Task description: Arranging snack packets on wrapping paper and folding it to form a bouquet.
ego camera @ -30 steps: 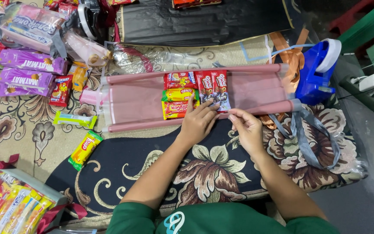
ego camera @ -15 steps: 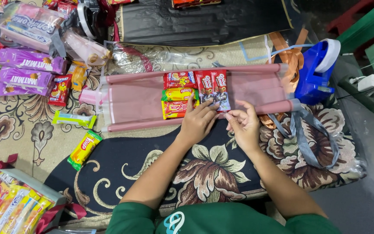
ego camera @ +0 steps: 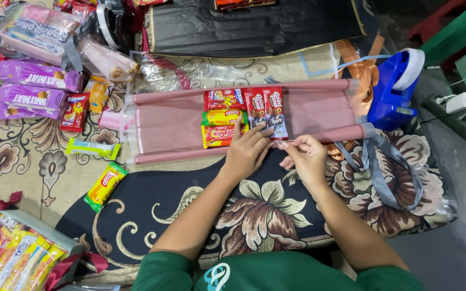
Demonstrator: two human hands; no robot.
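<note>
1. Pink sheet (ego camera: 179,126), rolled tight at both long edges, lies flat across the far side of the floral rug (ego camera: 136,226) I am kneeling on.
2. My left hand (ego camera: 246,153) is spread flat, fingertips pressing down on the near ends of the snack packs (ego camera: 244,116); it grips nothing, and seems only to pin them so they stay put.
3. My right hand (ego camera: 306,156) is just beside it, thumb and forefinger pinched nearly closed at the sheet's near roll. Whether they hold a bit of tape or the roll's edge, I cannot tell.
4. The packs sit in a close block at the middle of the sheet: two red ones upright side by side, and one red, one yellow and one orange pack stacked to their left.
5. A blue tape dispenser (ego camera: 392,89) stands just off the sheet's right end, within easy reach of my right hand.
6. Grey ribbon (ego camera: 389,172) loops over the rug's right edge, and orange ribbon (ego camera: 360,64) lies beyond the dispenser.
7. Purple bags (ego camera: 33,89) and loose snacks crowd the rug's left edge, well apart from my hands.
</note>
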